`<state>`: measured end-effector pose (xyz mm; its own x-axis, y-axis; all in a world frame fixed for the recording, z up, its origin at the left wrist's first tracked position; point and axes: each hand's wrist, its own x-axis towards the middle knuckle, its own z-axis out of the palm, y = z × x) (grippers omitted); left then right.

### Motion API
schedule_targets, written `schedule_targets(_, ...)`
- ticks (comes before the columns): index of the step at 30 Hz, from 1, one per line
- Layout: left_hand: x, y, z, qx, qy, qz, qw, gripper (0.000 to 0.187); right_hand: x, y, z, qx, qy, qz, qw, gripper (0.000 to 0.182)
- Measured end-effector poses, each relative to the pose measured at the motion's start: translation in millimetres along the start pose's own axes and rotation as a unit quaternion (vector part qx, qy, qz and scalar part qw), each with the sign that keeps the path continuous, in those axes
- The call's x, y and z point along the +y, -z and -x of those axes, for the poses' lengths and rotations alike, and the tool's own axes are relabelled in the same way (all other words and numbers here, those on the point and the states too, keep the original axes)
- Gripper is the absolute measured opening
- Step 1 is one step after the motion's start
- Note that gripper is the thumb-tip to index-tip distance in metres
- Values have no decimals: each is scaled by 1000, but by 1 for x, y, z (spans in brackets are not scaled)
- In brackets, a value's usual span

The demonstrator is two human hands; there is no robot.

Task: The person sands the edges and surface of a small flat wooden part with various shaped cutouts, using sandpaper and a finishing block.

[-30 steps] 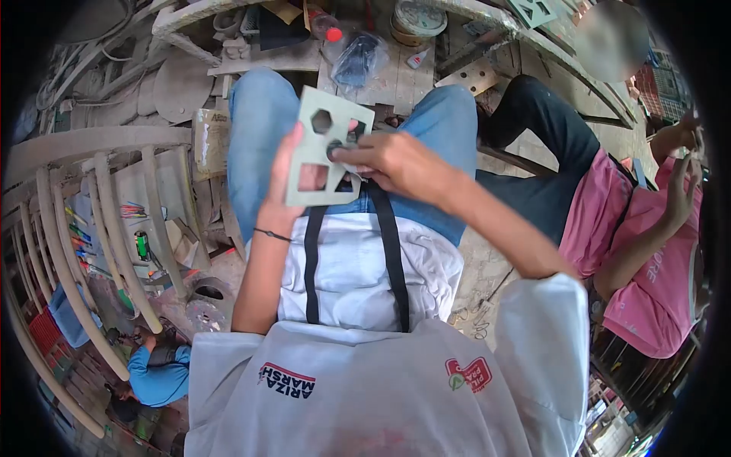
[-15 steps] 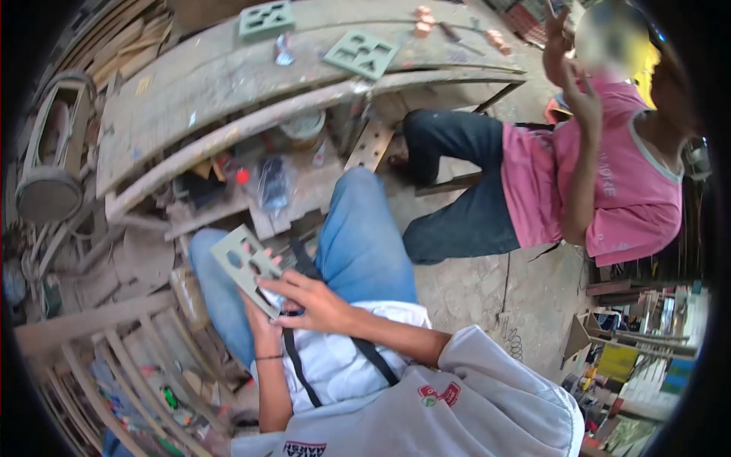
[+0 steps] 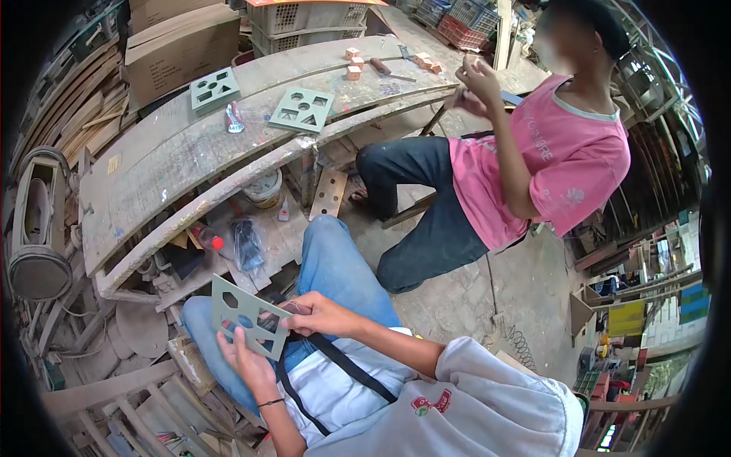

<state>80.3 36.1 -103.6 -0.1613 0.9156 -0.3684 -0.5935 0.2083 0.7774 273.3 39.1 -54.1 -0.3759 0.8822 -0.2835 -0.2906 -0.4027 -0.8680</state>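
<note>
A flat grey-green shape-sorter board (image 3: 237, 298) with several cutouts, among them a hexagon and a circle, is held tilted above my lap. My left hand (image 3: 249, 362) grips its lower edge, thumb on the near face and other fingers partly hidden behind. At its right edge, beside a cutout, my right hand (image 3: 318, 314) has its fingers pinched together. Something small and brownish shows at those fingertips, but I cannot make out what it is.
On the workbench (image 3: 164, 164) lie two similar boards (image 3: 302, 109), (image 3: 214, 90), a small tube (image 3: 234, 118), wooden blocks (image 3: 353, 72) and a screwdriver (image 3: 383, 68). A person in a pink shirt (image 3: 560, 164) sits at right, hands raised. A bucket (image 3: 263, 190) stands underneath.
The camera view has shifted, bringing more of the bench's far side into sight. The board now stands more upright, and my right hand has moved from its face to its right edge.
</note>
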Motion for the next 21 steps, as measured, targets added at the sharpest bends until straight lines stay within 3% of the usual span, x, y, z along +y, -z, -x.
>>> schedule_targets(2,-4,5,-5,-9,-35,-1,999,44,4,8,0,-19,-15,10,1000,35)
schedule_targets(4,-7,40,-14,-106,71,165,978,56,-2,10,2,-61,-31,20,997,33)
schedule_targets(5,-5,38,-15,-94,74,164,979,74,-4,11,0,-71,-44,16,996,34)
schedule_targets(6,-3,41,-16,-103,75,166,978,74,-5,11,-1,-81,-57,12,995,34)
schedule_targets(8,11,30,-13,-255,93,304,913,84,-3,14,-6,-70,-51,-8,996,33)
schedule_targets(9,15,22,-11,-332,55,276,900,89,-2,15,-9,-66,-50,-32,996,32)
schedule_targets(10,18,14,-7,-340,52,276,897,89,-2,16,-14,-66,-43,-27,997,32)
schedule_targets(12,25,7,-2,-189,83,330,921,92,1,14,-23,-15,-51,-8,999,29)
schedule_targets(13,24,11,-6,-196,84,328,920,92,2,10,-26,-12,-44,-9,999,29)
schedule_targets(15,17,20,-17,-305,7,320,897,92,0,4,-31,29,-67,-26,997,23)
schedule_targets(16,21,16,-17,-314,7,321,894,92,2,1,-33,32,-59,-23,998,23)
schedule_targets(18,28,10,-16,-243,-11,325,914,93,15,-6,-37,33,-59,-96,993,18)
schedule_targets(21,38,13,-18,-310,-21,298,903,98,15,-20,-35,47,-54,-114,991,19)
